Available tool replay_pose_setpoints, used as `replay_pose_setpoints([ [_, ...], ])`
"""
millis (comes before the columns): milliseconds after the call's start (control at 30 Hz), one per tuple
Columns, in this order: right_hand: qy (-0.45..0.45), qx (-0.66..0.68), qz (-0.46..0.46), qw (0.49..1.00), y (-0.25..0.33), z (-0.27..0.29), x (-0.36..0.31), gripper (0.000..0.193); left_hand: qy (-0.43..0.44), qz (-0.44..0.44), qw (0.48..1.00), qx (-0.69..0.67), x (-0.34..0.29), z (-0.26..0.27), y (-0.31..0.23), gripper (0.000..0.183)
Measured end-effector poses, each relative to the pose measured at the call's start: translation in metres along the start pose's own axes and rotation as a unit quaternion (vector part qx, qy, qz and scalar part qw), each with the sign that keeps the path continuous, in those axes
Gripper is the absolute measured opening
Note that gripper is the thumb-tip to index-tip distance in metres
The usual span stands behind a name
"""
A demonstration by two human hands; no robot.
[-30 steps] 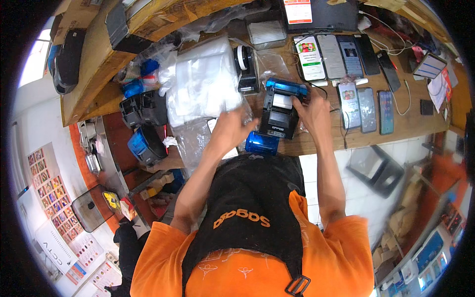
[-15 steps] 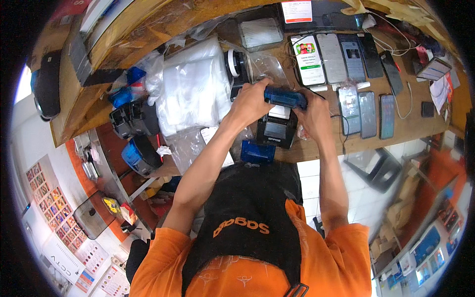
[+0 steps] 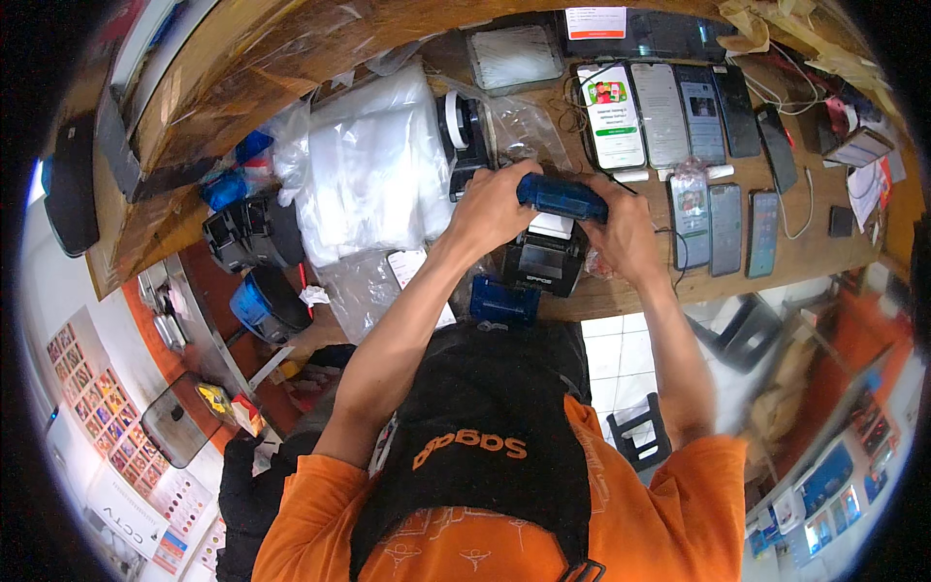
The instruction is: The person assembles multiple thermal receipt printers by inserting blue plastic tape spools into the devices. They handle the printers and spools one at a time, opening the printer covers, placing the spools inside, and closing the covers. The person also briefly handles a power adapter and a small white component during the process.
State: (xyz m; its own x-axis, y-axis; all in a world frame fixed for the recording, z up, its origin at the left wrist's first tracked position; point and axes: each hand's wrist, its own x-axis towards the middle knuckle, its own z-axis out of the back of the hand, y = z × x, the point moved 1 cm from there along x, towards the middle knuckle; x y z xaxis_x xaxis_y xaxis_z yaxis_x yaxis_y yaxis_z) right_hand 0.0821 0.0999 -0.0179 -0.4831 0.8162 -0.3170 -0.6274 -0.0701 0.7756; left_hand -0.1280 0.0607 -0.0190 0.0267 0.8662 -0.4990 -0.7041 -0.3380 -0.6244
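Between my hands is a dark blue, see-through plastic cover (image 3: 567,198), held level over the bench. My left hand (image 3: 497,206) grips its left end and my right hand (image 3: 621,225) its right end, fingers closed on both. Just below it on the bench stands a small black receipt printer (image 3: 545,260) with white paper at its top. A similar blue plastic piece (image 3: 504,301) lies at the bench's near edge, left of the printer. Beyond my left hand sits a black device with a white roll (image 3: 453,121).
A stack of clear plastic bags (image 3: 364,165) covers the bench at left. Several phones, one with a lit screen (image 3: 611,116), lie in rows at right among white cables (image 3: 810,199). More black-and-blue devices (image 3: 267,306) sit at far left. A dark chair (image 3: 742,335) stands on the tiled floor.
The hands keep hold of the blue cover over the printer, with only a slight shift. My right elbow has swung a little outward, and the whole view has tilted slightly.
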Motion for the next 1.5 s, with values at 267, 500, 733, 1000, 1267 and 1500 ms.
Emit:
replay_pose_setpoints([
  [267,-0.012,0.010,0.012,1.000,-0.012,-0.006,0.002,0.049,0.028,0.007,0.999,-0.013,0.002,-0.003,0.005,0.053],
  [500,-0.046,0.053,-0.047,0.996,-0.014,-0.005,-0.001,0.046,0.031,-0.002,0.999,-0.017,0.006,-0.008,0.012,0.050],
  [733,-0.128,0.019,-0.020,0.991,-0.026,-0.020,-0.007,0.041,-0.018,-0.038,0.999,-0.021,0.011,-0.012,0.018,0.042],
  [1000,-0.051,-0.012,0.004,0.999,-0.033,-0.015,0.004,0.044,-0.041,-0.033,0.996,-0.069,0.010,-0.019,0.023,0.041],
  [1267,-0.011,-0.041,0.038,0.998,-0.032,-0.006,-0.002,0.044,-0.186,0.031,0.975,-0.113,-0.012,-0.044,0.002,0.045],
  [1500,-0.092,-0.053,-0.066,0.992,-0.049,-0.011,-0.015,0.035,-0.285,-0.083,0.933,-0.204,0.001,-0.074,0.007,0.056],
])
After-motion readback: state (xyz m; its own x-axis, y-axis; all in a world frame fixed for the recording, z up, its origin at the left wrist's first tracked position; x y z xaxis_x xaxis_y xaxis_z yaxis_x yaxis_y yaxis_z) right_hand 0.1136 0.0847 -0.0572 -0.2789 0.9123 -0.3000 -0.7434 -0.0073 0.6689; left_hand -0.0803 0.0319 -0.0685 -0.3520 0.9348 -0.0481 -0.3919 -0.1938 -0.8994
